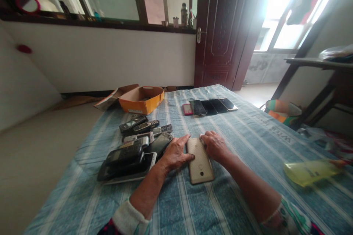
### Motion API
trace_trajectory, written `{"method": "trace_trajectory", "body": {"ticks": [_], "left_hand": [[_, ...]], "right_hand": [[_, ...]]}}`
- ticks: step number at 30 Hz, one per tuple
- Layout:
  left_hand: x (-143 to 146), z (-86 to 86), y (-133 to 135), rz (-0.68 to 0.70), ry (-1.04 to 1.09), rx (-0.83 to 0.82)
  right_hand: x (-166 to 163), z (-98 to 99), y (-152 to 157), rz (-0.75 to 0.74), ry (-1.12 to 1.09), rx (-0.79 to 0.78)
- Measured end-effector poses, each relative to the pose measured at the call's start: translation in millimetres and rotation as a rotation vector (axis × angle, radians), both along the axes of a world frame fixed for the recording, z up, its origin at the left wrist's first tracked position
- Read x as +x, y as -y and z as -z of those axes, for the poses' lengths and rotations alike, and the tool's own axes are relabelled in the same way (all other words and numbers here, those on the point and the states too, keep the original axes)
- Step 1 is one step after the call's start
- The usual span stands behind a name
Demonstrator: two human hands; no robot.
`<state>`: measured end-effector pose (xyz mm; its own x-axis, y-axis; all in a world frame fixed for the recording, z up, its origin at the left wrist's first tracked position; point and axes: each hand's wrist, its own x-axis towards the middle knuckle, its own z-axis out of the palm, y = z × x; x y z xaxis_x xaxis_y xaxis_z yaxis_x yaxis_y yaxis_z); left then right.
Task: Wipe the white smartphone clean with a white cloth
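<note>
A gold phone lies face down on the blue striped cloth in front of me. My left hand rests against its left edge, fingers stretched toward its top. My right hand lies at its upper right corner, fingers curled over something small and pale that I cannot make out. A heap of old phones sits just left of my left hand. Farther back, a row of several dark smartphones lies side by side, a small red one at its left end.
An open orange cardboard box stands at the far left corner of the cloth. A yellow-green plastic bottle lies on its side at the right. A dark wooden door, a windowsill with small items and a dark table stand beyond.
</note>
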<state>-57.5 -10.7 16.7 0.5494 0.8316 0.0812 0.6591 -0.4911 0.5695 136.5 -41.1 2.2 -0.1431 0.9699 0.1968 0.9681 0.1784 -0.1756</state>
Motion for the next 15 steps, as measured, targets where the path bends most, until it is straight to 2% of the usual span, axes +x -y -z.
{"method": "trace_trajectory", "body": {"ticks": [2,5,9,15], "left_hand": [[0,1.1,-1,0.010,0.003,-0.003],[-1,3.1,-3,0.017,0.001,-0.010],[-1,5.1,-6,0.007,-0.009,-0.021],[-2,3.8,-5,0.037,-0.035,-0.011]], "right_hand": [[-4,1.8,1,-0.013,-0.036,0.032],[-17,4.9,-2,-0.110,-0.089,0.085],[-30,6.9,-9,-0.206,-0.076,0.078],[-15,1.3,-9,-0.121,-0.046,-0.022]]}}
